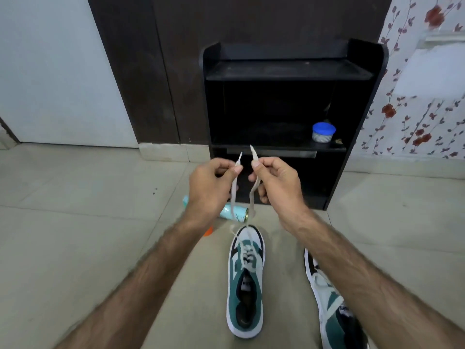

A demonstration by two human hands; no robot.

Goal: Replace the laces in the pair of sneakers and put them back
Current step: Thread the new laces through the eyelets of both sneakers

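A green, white and black sneaker (245, 283) stands on the floor in front of me, toe pointing away. A pale lace (234, 190) runs up from its lower eyelets in two strands. My left hand (210, 187) pinches the left strand near its tip, and my right hand (275, 183) pinches the right strand near its tip. Both tips stick up above my fingers, held level at about the same height. The second sneaker (332, 306) of the pair lies to the right, partly hidden under my right forearm.
A black shoe rack (292, 71) stands against the wall ahead, with a blue-lidded jar (323, 132) on its lower shelf. A light-blue can (234, 213) lies on the tiled floor behind the sneaker, with something orange (208, 231) beside my left wrist. A dark door is behind.
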